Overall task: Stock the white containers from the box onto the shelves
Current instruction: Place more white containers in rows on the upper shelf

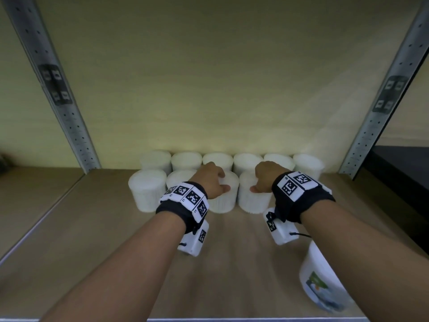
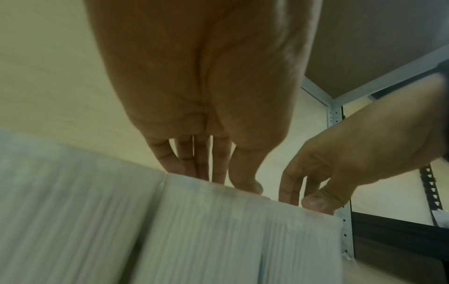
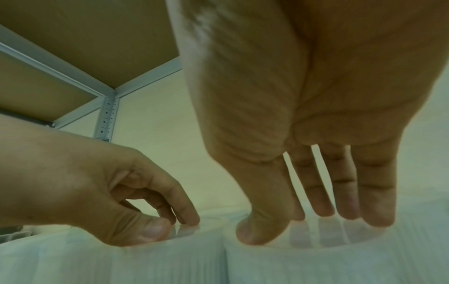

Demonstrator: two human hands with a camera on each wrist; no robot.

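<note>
We count ten ribbed white containers [image 1: 147,190] on the shelf [image 1: 92,228]: six in the back row, four in front. One more white tub [image 1: 320,275] carries a printed label. We see two hands, the left hand [image 1: 210,182] and the right hand [image 1: 267,176], and two metal uprights [image 1: 58,89].

The white containers [image 1: 145,191] look like matt, milky plastic with finely ribbed walls. The flat top of one front container [image 3: 328,236] is glossy enough to mirror the right hand [image 3: 316,115] faintly. The shelf [image 1: 92,240] is pale wood-grain board, smooth and dull. Its uprights [image 1: 69,112] are grey perforated metal with a satin sheen. The wristbands [image 1: 185,201] are black cloth carrying hard white tiles. At near right, a tub [image 1: 312,268] is shiny white plastic with a printed label.
</note>
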